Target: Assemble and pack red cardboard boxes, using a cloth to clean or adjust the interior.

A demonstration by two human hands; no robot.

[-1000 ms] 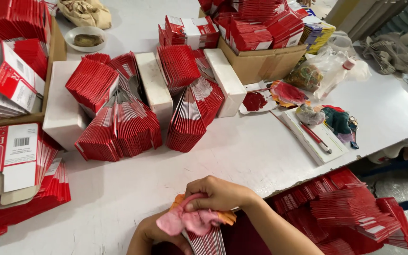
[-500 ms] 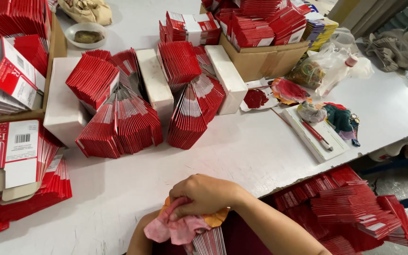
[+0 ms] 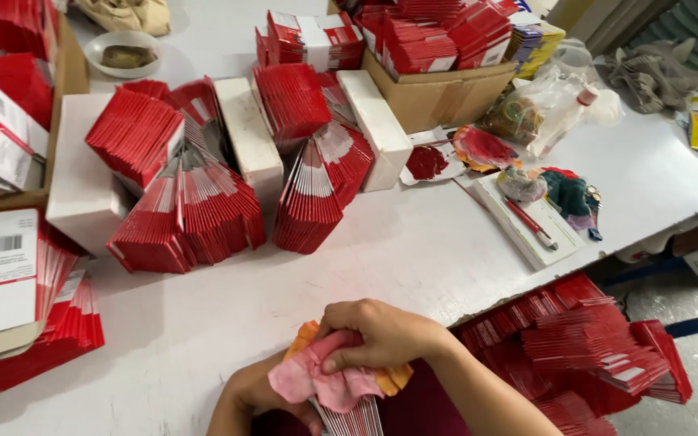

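Many red packets (image 3: 179, 206), white table (image 3: 414, 258), cardboard box (image 3: 446, 85)

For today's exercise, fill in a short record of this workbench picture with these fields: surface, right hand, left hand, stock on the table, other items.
surface: white table
right hand: right hand pressing a pink cloth over an orange cloth
left hand: left hand under the cloths, gripping a bundle of red-and-white flat cartons
stock on the table: fanned stacks of red cartons, cardboard box
other items: white dish, red pen
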